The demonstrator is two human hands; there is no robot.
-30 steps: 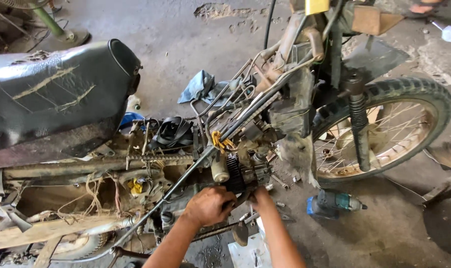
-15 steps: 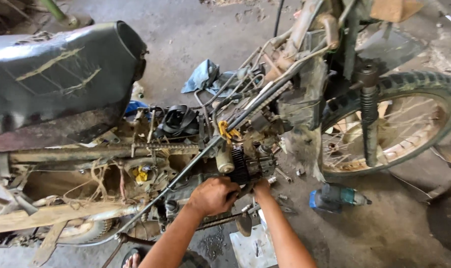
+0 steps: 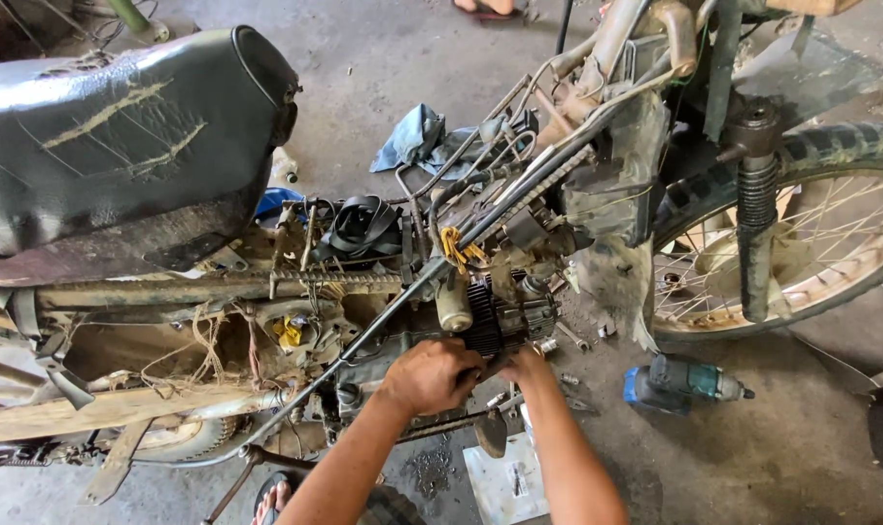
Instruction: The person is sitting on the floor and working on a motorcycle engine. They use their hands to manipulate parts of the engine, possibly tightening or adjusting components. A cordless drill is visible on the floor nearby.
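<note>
Since the earlier frame the view is seen to have shifted slightly downward over the motorcycle, while both hands have stayed at the engine. At far left a worn black seat [image 3: 121, 146] is noted, raised above a rusted frame rail [image 3: 169, 289] hung with loose fibres and wiring. Further right a coiled black rubber strap [image 3: 363, 226] and a blue rag [image 3: 417, 138] are seen, the rag lying on the concrete floor [image 3: 383, 58]. The left hand [image 3: 432, 376] is closed in a fist-like grip against the lower edge of the finned engine cylinder [image 3: 504, 316]; whether a tool is held cannot be told. The right hand [image 3: 521, 367] is curled just beside it, touching the same casting, its fingers largely hidden. The cylinder sits at the centre of the frame, below the yellow connector. It is judged heavy, rigid and probably oily; its thin fins appear brittle, so hold is best taken on the solid body rather than the fins. At right a blue cordless impact wrench [image 3: 684, 382] lies on the floor, near the spoked front wheel [image 3: 811, 243].
</note>
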